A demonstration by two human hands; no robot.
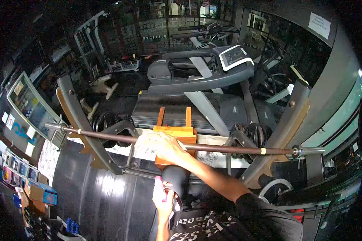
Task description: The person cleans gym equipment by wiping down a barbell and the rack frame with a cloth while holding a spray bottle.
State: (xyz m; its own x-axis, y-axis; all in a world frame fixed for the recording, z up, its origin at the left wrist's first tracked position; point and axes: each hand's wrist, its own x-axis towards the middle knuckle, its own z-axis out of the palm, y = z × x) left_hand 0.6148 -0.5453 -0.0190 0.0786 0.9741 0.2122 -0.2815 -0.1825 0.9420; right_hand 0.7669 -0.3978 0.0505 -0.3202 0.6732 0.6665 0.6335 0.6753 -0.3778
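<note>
A long barbell (237, 149) with a brown shaft and silver ends rests across two grey uprights. My right hand (169, 148) is closed over a pale, overexposed cloth (145, 145) at the middle of the shaft. Lower down and nearer to me, my left hand (163, 203) is wrapped round an object with a pink top (161, 188), which looks like a spray bottle; its body is mostly hidden by the fingers. A black padded bench end (176, 176) lies just beside that hand. Behind the bar stands an orange-brown wooden frame (175, 130).
The left upright (84, 124) and right upright (283, 132) flank the bar. Dark weight plates (258, 136) hang low behind it. A treadmill (201, 74) stands beyond. At the lower left are a blue-and-brown box (42, 193) and blue dumbbells (72, 225).
</note>
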